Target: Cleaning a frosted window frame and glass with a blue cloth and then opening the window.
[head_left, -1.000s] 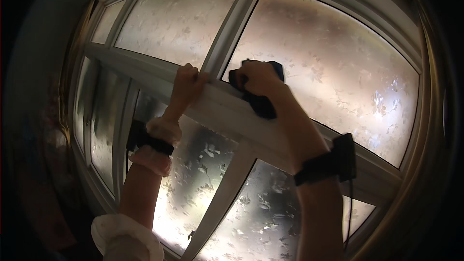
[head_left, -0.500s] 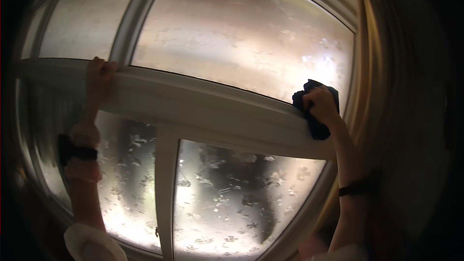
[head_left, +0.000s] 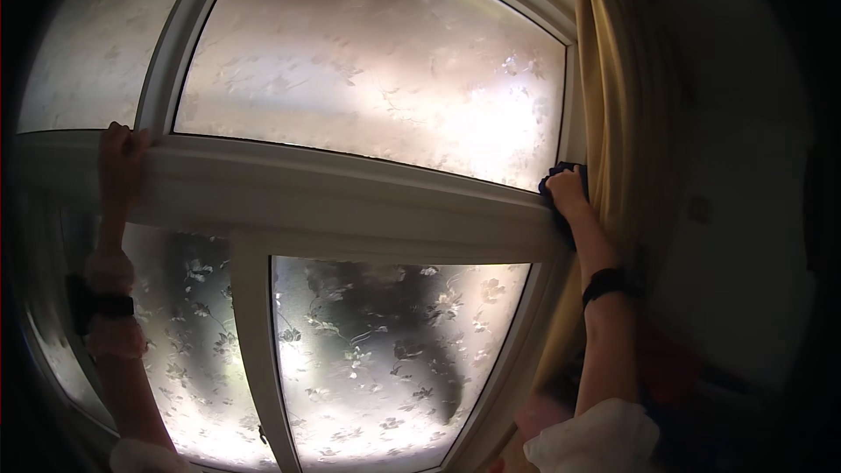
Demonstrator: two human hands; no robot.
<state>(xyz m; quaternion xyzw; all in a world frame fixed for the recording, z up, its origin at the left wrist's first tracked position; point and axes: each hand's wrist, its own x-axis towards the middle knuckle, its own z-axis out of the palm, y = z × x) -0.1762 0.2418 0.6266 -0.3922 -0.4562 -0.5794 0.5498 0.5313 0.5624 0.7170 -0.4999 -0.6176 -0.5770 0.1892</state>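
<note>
My right hand (head_left: pixel 571 193) is closed around a dark cloth (head_left: pixel 567 167). It presses the cloth into the lower right corner of the large upper window pane (head_left: pixel 368 61), where the sill meets the side frame. Part of the cloth is hidden behind the fingers and wrist. On the left, my left hand (head_left: pixel 121 160) has its fingers hooked over the top edge of the pale window crossbar (head_left: pixel 350 197), just beside the upright post (head_left: pixel 175 44). Both raised forearms wear dark bands.
Gold-yellow curtains (head_left: pixel 613 96) hang close beside my right hand. Below the crossbar are frosted panes (head_left: pixel 385 359) with a leaf pattern, split by a narrow upright (head_left: pixel 254 342). A small dark catch (head_left: pixel 262 434) sits on that upright. A pale wall (head_left: pixel 736 210) stands at the right.
The view has swung to the right, so the window sits farther left. My right hand has slid the cloth rightward along the ledge into the corner. My left hand keeps its hold.
</note>
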